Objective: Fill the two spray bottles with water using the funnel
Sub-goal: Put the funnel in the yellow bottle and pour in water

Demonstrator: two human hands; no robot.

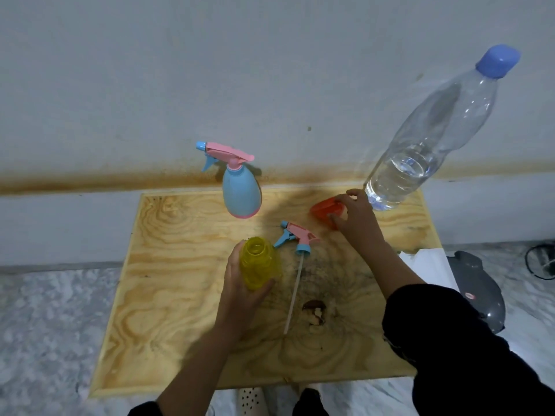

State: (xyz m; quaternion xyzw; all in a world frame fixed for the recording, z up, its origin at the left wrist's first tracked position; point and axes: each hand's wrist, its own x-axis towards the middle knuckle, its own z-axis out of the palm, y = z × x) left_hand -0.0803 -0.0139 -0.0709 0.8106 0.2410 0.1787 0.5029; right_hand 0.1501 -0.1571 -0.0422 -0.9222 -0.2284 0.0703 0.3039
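Hidden: most of the orange plastic funnel (326,210), under the right hand (356,216); spout unseen. Lower end of the translucent yellow spray bottle (259,262) covered by the left hand (240,292). Floor, right: dark grey rounded object (477,283) partly behind the dark sleeve (450,340), unidentifiable; black cable loop (540,262) cut by the frame edge.

Bare board (168,295) left of yellow bottle (259,264)

left hand (240,288): upright beside the yellow spray bottle (260,262), palm against its left side, thumb curled round the near side, gripping it.
left forearm (204,355): bare, running from the lower left up to the hand.
right hand (357,216): farther forward and to the right of the left hand, back turned up, fingers curled over the orange funnel (326,209).
right forearm (387,259): stretched forward, wrist bare, dark sleeve (450,340) covering it behind that.
hands: well apart.
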